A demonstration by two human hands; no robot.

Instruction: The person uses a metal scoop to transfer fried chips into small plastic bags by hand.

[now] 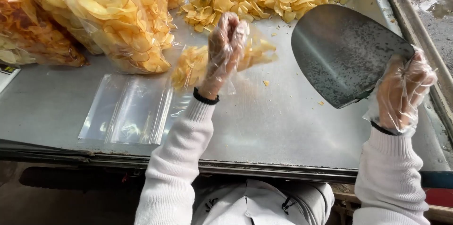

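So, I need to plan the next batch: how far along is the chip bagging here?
Done: several filled bags of chips are stacked at the table's left. In hand: the left hand holds a partly filled clear bag, and the right hand holds an empty metal scoop. Left: a loose chip pile at the back and a stack of empty bags remain.

- The left hand (225,50) sat at the centre of the frame, upper half, its fingers curled shut in a thin clear glove.
- Its white-sleeved forearm rose from the lower centre, slanting up and to the right.
- The right hand (402,90) sat at the right edge, mid-height, gloved, fingers closed in a grip.
- Its white sleeve came up from the lower right corner.
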